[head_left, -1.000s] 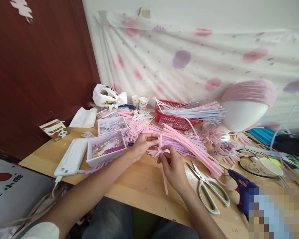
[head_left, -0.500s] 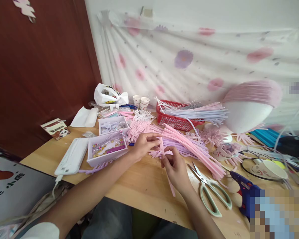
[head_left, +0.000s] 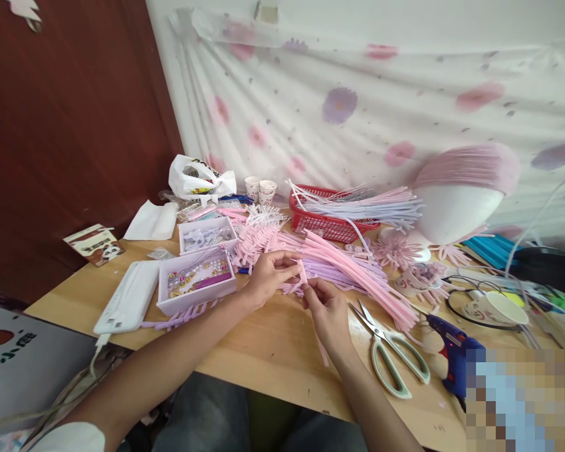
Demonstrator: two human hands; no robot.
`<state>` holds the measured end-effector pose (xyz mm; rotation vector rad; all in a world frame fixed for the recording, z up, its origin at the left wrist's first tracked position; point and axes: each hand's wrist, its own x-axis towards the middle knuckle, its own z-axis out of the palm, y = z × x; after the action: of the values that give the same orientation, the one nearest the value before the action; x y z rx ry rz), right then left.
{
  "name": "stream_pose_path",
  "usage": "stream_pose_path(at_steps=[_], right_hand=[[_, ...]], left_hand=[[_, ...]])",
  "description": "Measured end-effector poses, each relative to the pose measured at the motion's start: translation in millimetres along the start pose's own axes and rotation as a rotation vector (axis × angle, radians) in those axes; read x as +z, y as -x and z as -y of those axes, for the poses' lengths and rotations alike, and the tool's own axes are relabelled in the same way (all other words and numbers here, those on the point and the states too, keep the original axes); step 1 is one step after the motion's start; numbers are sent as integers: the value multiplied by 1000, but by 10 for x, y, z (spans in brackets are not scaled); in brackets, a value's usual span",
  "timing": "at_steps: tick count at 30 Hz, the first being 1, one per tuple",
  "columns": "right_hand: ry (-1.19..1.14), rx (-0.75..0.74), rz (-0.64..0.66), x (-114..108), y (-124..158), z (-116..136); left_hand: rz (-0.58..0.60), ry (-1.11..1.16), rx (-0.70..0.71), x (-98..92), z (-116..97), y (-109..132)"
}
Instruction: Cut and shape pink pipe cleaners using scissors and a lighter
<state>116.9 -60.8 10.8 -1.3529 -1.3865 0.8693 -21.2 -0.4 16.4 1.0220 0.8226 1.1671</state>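
Both hands meet over the middle of the wooden table (head_left: 273, 351). My left hand (head_left: 269, 276) pinches the top of a folded pink pipe cleaner (head_left: 302, 275) between thumb and fingers. My right hand (head_left: 328, 311) is closed on the same pipe cleaner lower down, and its loose end hangs below the wrist. Just behind the hands lies a big heap of pink pipe cleaners (head_left: 353, 267), fanned out to the right.
Scissors (head_left: 392, 358) and a blue glue gun (head_left: 452, 355) lie right of my hands. Two white trays of beads (head_left: 195, 279), a white power bank (head_left: 125, 301), a red basket (head_left: 332, 216) and a white foam head (head_left: 461, 210) stand farther back.
The pipe cleaner's hanging end has been drawn up and shows shorter below my right hand. The view has shifted slightly right and down. Both hands stay pinched together.
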Motion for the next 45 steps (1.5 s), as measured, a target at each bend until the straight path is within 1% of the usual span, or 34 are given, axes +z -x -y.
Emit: stream_pose_path(at_steps=[4,6,7,9,10,11,12,13,15,16,18,19,20,22,24,26,27,28,29,31,32,33,35,37,39,42,45], right_hand=[[-8,16,-38,-21,-12,30],[-27,21,-57,-45,-24,28],[-47,30,-54,-59,-32,17],[-104,65,-17,-88,-51,-22],[-132,90,10,-104,-59,-45],[-156,116,34,-120,-68,-63],[-176,138,53,-139,-76,-74],[-190,158,74,-161,-83,-73],[-175,184,130,-220,-101,-33],[-138,182,176,-257,-114,2],[-3,135,271,-338,-149,80],[90,95,305,-376,-171,113],[190,48,324,-408,-196,138],[373,-35,335,-446,-250,165],[490,-86,349,-450,-295,178],[548,-109,364,-450,-310,204],[576,-131,347,-463,-299,224],[613,-173,302,-495,-271,246],[659,-230,226,-549,-223,264],[777,-359,29,-730,-63,260],[845,-381,-66,-850,46,228],[928,-364,-106,-980,171,171],[1100,-314,-130,-1240,440,-8],[1208,-277,-97,-1444,685,-232],[1247,-287,1,-1561,852,-427],[1277,-261,53,-1594,929,-565],[1289,-197,50,-1553,870,-539]], left_hand=[[30,-39,-11,-26,19,-20],[48,-166,20,-70,24,-38],[50,-290,58,-94,23,-46],[32,-659,189,-139,11,-51],[-4,-835,291,-155,-1,-48],[-25,-958,393,-168,-16,-43],[-21,-1034,494,-176,-34,-38],[12,-1062,585,-183,-54,-34],[157,-1031,709,-195,-93,-36],[247,-997,739,-201,-108,-41],[403,-927,732,-211,-124,-56],[456,-895,703,-213,-123,-60],[490,-871,671,-211,-117,-61],[506,-850,620,-194,-96,-47],[478,-849,591,-168,-74,-18],[445,-859,579,-147,-58,7],[421,-868,576,-142,-52,13],[391,-879,576,-142,-46,12],[358,-887,577,-145,-40,6],[281,-893,563,-159,-26,-19],[247,-889,553,-166,-17,-34],[219,-881,543,-169,-8,-47],[174,-864,515,-163,9,-61],[138,-845,478,-143,23,-56],[123,-821,446,-118,33,-40],[125,-778,439,-89,44,-14],[113,-739,429,-81,55,-3]])
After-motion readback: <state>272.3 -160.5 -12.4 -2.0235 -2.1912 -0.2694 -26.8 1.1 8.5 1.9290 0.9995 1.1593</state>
